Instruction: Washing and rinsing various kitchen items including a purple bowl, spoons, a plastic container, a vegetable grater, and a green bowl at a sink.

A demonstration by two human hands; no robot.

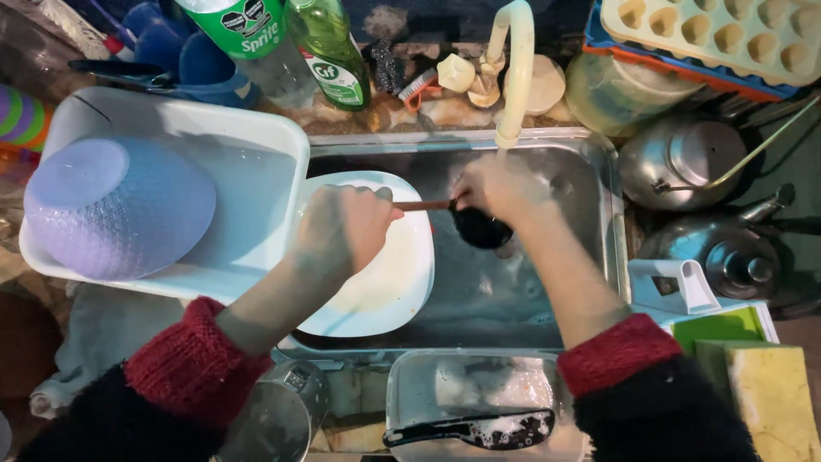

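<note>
Left hand (346, 227) gripping ladle (475, 224) handle over white plate (385, 282), right hand (496, 188) closed on its dark bowl, above sink (513, 291), under tap (513, 68)

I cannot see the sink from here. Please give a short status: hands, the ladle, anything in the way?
Left hand shut on ladle handle. Right hand at the ladle bowl, grip unclear. Ladle over sink. White plate under left hand; tap above.

black fuzzy sleeves, red knit cuffs, both arms, bare hands
</note>
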